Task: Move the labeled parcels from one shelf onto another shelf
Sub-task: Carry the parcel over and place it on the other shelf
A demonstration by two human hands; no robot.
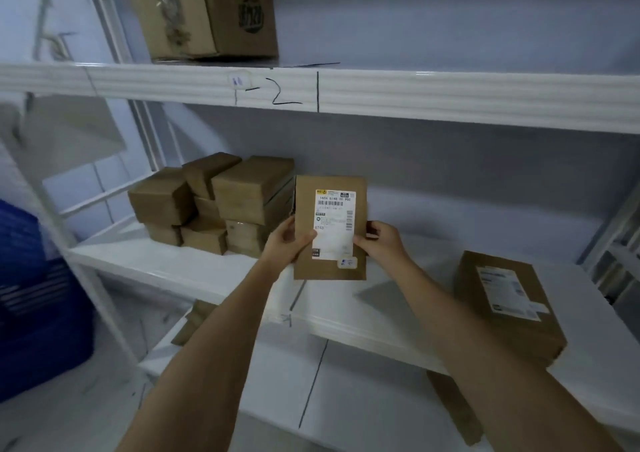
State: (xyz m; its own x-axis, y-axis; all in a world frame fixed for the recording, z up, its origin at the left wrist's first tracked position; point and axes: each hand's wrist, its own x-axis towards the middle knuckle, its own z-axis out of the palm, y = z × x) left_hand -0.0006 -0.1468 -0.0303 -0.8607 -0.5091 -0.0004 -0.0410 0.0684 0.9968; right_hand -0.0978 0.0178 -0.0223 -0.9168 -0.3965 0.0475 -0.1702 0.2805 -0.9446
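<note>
A brown cardboard parcel [329, 268] with a white shipping label facing me is held upright over the middle shelf [166, 264]. My left hand [289, 242] grips its left edge and my right hand [381, 242] grips its right edge. Behind it, at the shelf's left, stands a stack of several plain brown boxes [221, 202]. Another labeled brown parcel [505, 299] lies flat at the shelf's right front.
The upper shelf [450, 98], marked "1-2" on its edge, carries a large cardboard box [207, 12]. A lower shelf [346, 399] holds brown parcels [453, 406], partly hidden by my arms. A blue crate [31, 299] stands at the far left beside the white shelf post.
</note>
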